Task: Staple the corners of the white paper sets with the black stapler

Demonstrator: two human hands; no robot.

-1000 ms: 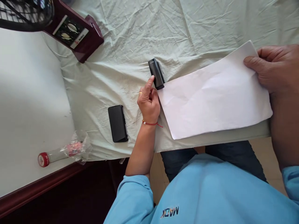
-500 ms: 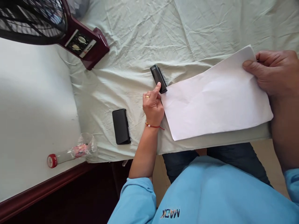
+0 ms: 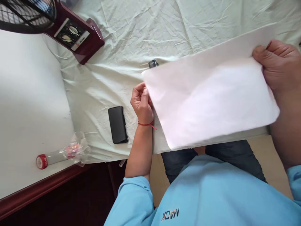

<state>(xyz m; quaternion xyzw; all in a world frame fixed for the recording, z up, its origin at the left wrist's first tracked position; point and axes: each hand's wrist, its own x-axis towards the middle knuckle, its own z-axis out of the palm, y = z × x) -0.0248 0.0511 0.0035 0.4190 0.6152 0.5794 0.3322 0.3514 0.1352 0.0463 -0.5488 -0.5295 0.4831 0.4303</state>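
Observation:
White paper [image 3: 211,97], a sheet or thin stack, is held up between my two hands over the cloth. My left hand [image 3: 142,102] pinches its left edge, with the fingertips partly behind the sheet. At the right edge my right hand [image 3: 278,64] grips it, thumb on top. Just behind the paper's upper left corner shows one end of a black stapler [image 3: 153,63]; the rest of it is hidden by the paper, and neither hand visibly touches it.
A pale green creased cloth [image 3: 131,40] covers the table. Left of my left arm lies a black phone [image 3: 117,125]. A dark red fan [image 3: 87,40] stands at the upper left. A clear tube with a red cap [image 3: 42,161], partly in plastic wrap, lies on a white surface [image 3: 33,103].
My left hand has left the stapler and now pinches the paper's left edge. The paper has been raised and covers most of the stapler. The view has shifted slightly.

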